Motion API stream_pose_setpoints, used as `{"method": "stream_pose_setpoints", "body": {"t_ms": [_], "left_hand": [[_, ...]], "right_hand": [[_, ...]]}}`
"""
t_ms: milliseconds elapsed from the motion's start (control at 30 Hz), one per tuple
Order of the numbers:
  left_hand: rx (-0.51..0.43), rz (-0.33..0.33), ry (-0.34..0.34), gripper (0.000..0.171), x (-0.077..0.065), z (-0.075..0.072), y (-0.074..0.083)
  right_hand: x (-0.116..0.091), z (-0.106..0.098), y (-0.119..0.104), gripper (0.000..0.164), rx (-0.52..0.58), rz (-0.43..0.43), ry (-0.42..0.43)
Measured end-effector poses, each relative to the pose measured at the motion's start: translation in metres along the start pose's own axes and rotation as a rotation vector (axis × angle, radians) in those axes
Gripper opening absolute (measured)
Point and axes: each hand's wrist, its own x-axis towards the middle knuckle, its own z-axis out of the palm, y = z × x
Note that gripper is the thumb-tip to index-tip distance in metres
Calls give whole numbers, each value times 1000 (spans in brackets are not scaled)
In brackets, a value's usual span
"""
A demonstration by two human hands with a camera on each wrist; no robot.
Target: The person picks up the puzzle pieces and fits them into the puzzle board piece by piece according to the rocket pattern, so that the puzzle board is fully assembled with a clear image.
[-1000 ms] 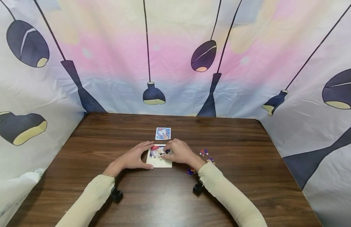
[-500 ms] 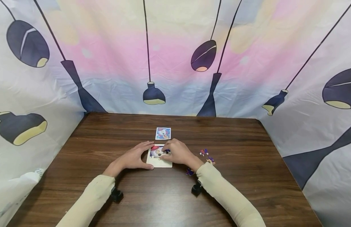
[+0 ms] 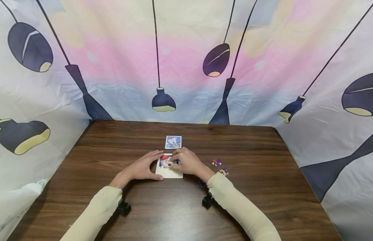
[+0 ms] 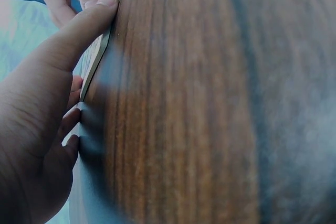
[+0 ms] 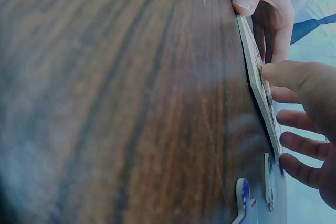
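Observation:
A small pale jigsaw board [image 3: 168, 174] lies mid-table, its upper part filled with a cartoon picture showing a red cap and white face. My left hand [image 3: 143, 165] spans its left side, thumb at the near corner and fingertips at the far one. Over the picture's right part, my right hand [image 3: 189, 162] bends thumb and index finger onto a puzzle piece [image 3: 169, 165], mostly hidden by the fingers. In the right wrist view the right thumb [image 5: 283, 74] touches the board while the other fingers stay spread.
A square picture card [image 3: 173, 142] with a similar cartoon lies behind the board. Several loose puzzle pieces [image 3: 223, 171] sit to the right, with a purple piece [image 3: 201, 183] near the right wrist. A printed cloth [image 3: 186, 67] surrounds the wooden table [image 3: 114, 134].
My right hand has shifted slightly left across the picture, fingers staying low on the board. The left hand has kept its place.

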Motion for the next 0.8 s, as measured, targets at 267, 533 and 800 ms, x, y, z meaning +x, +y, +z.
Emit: {"method": "stream_pose_setpoints", "body": {"t_ms": [267, 533, 800], "left_hand": [[1, 0, -2, 109, 0, 0, -1], [-6, -8, 1, 109, 0, 1, -1], [-7, 1, 4, 109, 0, 1, 0]], "right_hand": [[0, 0, 0, 34, -6, 0, -12], [0, 2, 0, 35, -6, -7, -15], [2, 0, -1, 31, -4, 5, -29]]}}
